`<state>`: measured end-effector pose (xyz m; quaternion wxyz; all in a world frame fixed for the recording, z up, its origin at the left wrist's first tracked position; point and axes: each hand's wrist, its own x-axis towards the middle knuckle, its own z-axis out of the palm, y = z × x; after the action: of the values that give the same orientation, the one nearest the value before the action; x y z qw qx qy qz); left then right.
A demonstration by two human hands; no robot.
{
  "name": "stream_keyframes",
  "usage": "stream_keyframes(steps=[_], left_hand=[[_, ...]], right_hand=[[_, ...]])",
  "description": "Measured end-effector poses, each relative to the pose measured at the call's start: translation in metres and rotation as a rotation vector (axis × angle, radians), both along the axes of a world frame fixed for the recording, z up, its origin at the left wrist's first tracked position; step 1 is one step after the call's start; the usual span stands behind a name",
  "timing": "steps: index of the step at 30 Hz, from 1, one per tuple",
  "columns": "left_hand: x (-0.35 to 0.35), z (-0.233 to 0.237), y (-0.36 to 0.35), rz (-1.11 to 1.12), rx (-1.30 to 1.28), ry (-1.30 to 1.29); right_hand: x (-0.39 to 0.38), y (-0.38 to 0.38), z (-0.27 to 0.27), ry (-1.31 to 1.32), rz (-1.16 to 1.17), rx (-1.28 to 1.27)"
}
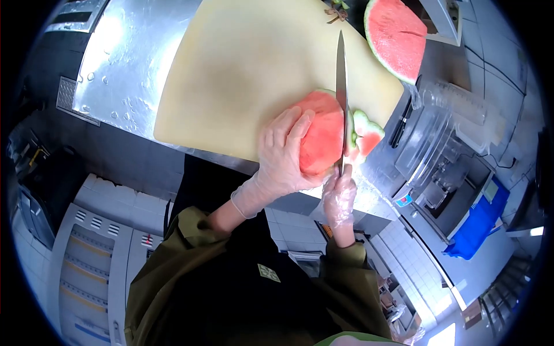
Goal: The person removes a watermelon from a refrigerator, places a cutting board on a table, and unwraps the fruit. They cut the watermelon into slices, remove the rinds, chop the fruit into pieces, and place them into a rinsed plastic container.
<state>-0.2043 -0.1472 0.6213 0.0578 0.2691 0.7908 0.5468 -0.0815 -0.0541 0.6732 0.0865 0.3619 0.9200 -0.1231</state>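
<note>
My left hand [281, 153], in a clear plastic glove, grips a peeled chunk of watermelon [321, 135] from its left side, fingers over the red flesh. A long kitchen knife [341, 81] is in my gloved right hand [339, 199], its blade pointing away from me and running along the chunk's right side. Green rind shows at the chunk's far edge. Just right of the blade lie cut pieces of rind [369, 137] with some red flesh on them. Under all of this is a pale yellow cutting board [225, 75].
A large cut watermelon piece [397, 37] rests at the board's far right corner, near a stem scrap [337, 12]. Beyond the right edge are a black-handled knife [399, 128], clear plastic containers [430, 135] and a blue bin [479, 222]. Wet steel counter [124, 63] extends left.
</note>
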Motion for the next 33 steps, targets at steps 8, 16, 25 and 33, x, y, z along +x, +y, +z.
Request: stream_keyframes(steps=[8,16,25,33], left_hand=[[-0.003,0.002,-0.002,-0.032,-0.009,-0.040],[0.002,-0.008,0.002,-0.013,0.107,-0.026],[0.001,-0.010,0.000,-0.113,0.117,-0.059],[-0.010,-0.006,-0.013,-0.250,0.008,-0.134]], right_hand=[[0.014,0.007,0.015,-0.179,-0.117,-0.200],[0.011,0.022,-0.005,-0.054,0.014,-0.240],[0.020,0.035,-0.001,-0.029,-0.090,-0.492],[0.000,0.029,-0.004,0.195,-0.231,-0.579]])
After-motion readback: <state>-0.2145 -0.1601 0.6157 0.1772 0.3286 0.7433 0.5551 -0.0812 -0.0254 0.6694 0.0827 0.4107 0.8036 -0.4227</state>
